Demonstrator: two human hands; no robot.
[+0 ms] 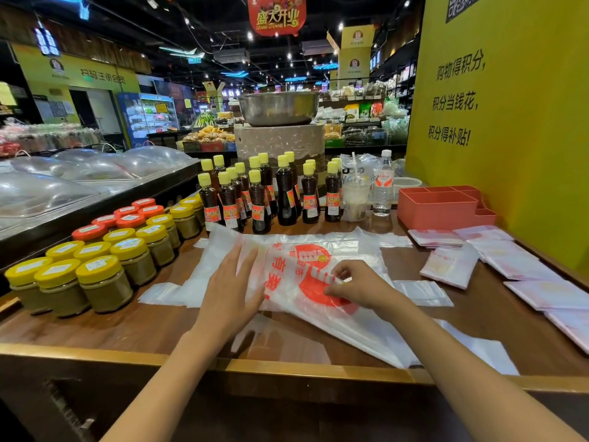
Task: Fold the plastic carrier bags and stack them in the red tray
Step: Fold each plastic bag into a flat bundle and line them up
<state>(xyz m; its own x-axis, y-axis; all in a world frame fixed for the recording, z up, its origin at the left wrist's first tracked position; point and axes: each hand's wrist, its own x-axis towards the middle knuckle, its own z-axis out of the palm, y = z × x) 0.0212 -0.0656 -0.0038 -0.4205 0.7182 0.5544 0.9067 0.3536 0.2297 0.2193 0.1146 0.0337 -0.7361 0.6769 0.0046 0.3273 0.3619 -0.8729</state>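
A person works a translucent white carrier bag (306, 275) on a wooden counter (95, 330) in a supermarket, the bag lying near the middle of the counter on top of other loose plastic bags (178, 291). The bag carries a large red-orange round logo and red characters, and its thin film is creased and partly doubled over, with one corner trailing toward the counter's near edge. The left hand (231, 290) lies flat on the bag's left side, fingers straight and together, pressing the plastic down. The right hand (353, 287) pinches a fold of the bag between thumb and fingertips over the printed logo.

The red tray (443, 207), a divided plastic tub, stands at the far right of the counter against a yellow wall (510, 122) printed with black characters. Between tray and bag, folded bags (451, 266) lie as flat pale rectangles in a scatter along the right side of the counter.

Behind the bag stand dark sauce bottles (258, 199) with yellow caps, and to the left sit rows of jars (105, 282) with yellow and orange lids. A water bottle (383, 186) and a lidded drink cup (356, 199) stand just left of the tray.
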